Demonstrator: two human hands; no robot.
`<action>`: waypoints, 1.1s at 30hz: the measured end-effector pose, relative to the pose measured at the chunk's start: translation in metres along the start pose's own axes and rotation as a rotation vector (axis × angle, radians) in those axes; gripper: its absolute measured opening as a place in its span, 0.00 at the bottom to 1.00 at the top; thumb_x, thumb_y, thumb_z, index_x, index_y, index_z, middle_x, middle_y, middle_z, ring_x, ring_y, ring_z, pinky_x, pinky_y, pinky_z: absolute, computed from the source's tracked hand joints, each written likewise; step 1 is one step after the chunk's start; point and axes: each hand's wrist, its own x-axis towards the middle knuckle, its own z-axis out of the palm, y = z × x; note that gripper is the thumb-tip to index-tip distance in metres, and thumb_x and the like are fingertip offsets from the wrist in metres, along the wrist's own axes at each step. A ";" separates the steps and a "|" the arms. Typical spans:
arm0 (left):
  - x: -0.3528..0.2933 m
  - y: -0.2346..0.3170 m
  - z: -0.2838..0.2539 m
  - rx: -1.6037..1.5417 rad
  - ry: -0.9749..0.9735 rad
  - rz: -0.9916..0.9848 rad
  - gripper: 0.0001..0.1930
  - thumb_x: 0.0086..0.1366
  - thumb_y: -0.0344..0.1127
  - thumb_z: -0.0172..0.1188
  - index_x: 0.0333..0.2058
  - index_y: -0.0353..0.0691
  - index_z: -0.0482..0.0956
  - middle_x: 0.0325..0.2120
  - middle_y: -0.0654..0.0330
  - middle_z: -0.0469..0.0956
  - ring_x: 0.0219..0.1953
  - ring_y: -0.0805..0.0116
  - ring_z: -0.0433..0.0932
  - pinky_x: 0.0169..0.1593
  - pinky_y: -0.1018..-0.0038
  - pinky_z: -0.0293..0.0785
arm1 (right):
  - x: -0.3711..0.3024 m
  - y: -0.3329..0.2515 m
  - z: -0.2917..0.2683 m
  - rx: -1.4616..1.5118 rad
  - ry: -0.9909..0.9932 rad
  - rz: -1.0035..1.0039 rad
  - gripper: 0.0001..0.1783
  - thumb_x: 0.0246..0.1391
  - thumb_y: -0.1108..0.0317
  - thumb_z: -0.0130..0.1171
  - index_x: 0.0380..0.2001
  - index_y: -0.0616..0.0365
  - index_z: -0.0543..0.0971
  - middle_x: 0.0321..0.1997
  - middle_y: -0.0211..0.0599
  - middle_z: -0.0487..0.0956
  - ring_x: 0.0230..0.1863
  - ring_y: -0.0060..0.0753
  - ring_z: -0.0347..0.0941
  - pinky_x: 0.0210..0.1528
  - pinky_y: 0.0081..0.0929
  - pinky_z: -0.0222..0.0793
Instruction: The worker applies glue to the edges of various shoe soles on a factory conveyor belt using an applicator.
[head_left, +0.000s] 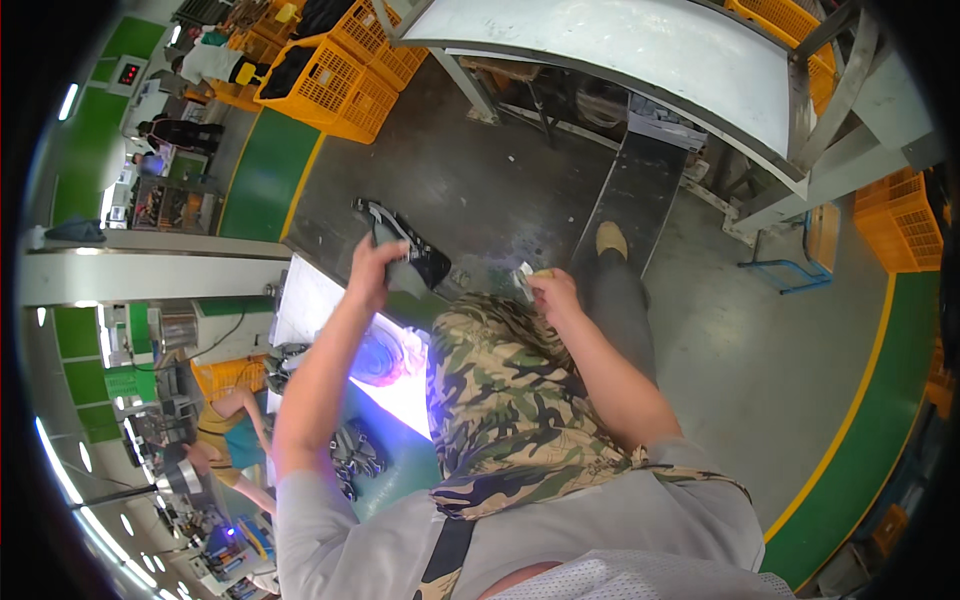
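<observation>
My left hand (372, 272) is closed around a black shoe (430, 262) with grey and white parts, held out ahead of my apron on the left. Its fingers wrap over the near side and hide part of it. My right hand (556, 292) pinches a small whitish piece (523, 281), too small to name for certain. The two hands are apart, and the whitish piece does not touch the shoe. A camouflage apron (520, 400) covers my lap below them.
At my left is a worktable (305, 295) under a bright violet light (380, 355), with several black items (352, 455) on it. Orange crates (335, 90) stand far left. A white-topped bench (620, 55) lies ahead; a blue-framed stool (800, 262) stands right. A co-worker (225, 440) is beyond the worktable.
</observation>
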 end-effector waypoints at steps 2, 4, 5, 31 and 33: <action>0.048 0.045 0.022 0.127 -0.013 0.011 0.27 0.50 0.28 0.67 0.51 0.35 0.71 0.37 0.56 0.78 0.38 0.63 0.79 0.43 0.64 0.79 | 0.010 -0.009 -0.002 -0.054 0.039 0.007 0.11 0.45 0.75 0.69 0.26 0.54 0.74 0.22 0.25 0.73 0.20 0.19 0.66 0.20 0.20 0.56; 0.082 0.104 0.050 0.318 0.045 0.054 0.30 0.48 0.30 0.68 0.52 0.35 0.71 0.37 0.55 0.78 0.37 0.62 0.79 0.41 0.64 0.79 | 0.013 -0.024 0.004 -0.095 0.014 -0.086 0.11 0.44 0.73 0.70 0.27 0.54 0.74 0.22 0.24 0.73 0.21 0.18 0.66 0.22 0.20 0.58; 0.095 0.131 0.049 0.398 0.035 0.097 0.31 0.48 0.33 0.69 0.52 0.35 0.71 0.38 0.55 0.78 0.38 0.62 0.79 0.40 0.64 0.79 | 0.010 -0.020 0.007 -0.102 0.008 -0.067 0.11 0.44 0.73 0.70 0.27 0.54 0.74 0.22 0.24 0.73 0.21 0.18 0.66 0.22 0.20 0.58; -0.250 -0.322 -0.195 -0.403 0.858 -0.388 0.18 0.62 0.38 0.63 0.45 0.31 0.76 0.37 0.53 0.81 0.34 0.61 0.83 0.34 0.69 0.76 | 0.036 0.011 0.002 -0.238 -0.025 0.027 0.09 0.53 0.69 0.66 0.36 0.58 0.80 0.26 0.31 0.76 0.25 0.27 0.71 0.27 0.27 0.67; -0.284 -0.375 -0.239 -0.573 0.872 -0.436 0.24 0.63 0.42 0.62 0.49 0.29 0.72 0.43 0.50 0.78 0.38 0.58 0.82 0.36 0.66 0.76 | 0.028 0.027 0.007 -0.300 -0.048 0.016 0.08 0.53 0.69 0.65 0.35 0.57 0.79 0.27 0.31 0.76 0.26 0.28 0.71 0.28 0.28 0.67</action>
